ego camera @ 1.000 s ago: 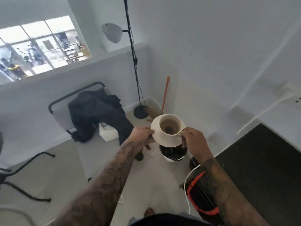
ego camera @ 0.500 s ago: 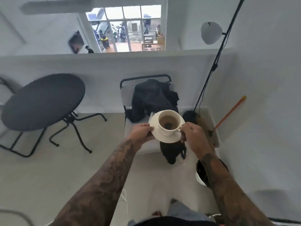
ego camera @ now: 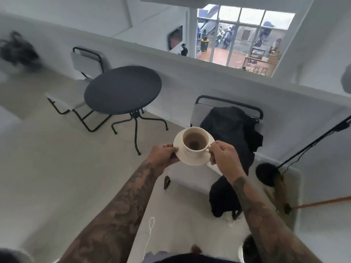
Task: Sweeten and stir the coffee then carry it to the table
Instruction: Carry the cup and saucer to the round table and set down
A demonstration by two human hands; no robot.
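A white cup (ego camera: pixel 195 143) with brown coffee in it sits on a white saucer (ego camera: pixel 190 160), held level in front of me above the floor. My left hand (ego camera: pixel 164 153) grips the saucer's left rim. My right hand (ego camera: pixel 223 158) pinches the cup's handle and supports the saucer's right side. The round black table (ego camera: pixel 123 89) stands ahead to the left, its top bare, about an arm's length beyond the cup.
A grey chair (ego camera: pixel 227 109) draped with a black jacket (ego camera: pixel 231 130) stands just behind the cup. Another chair (ego camera: pixel 85 61) sits behind the table. A lamp base (ego camera: pixel 266 174) and an orange-handled broom (ego camera: pixel 322 203) lie at the right by the low wall.
The view has swung left: the black table moved from the left edge toward the centre, the chair and lamp shifted right. Both hands keep the same hold on cup and saucer.
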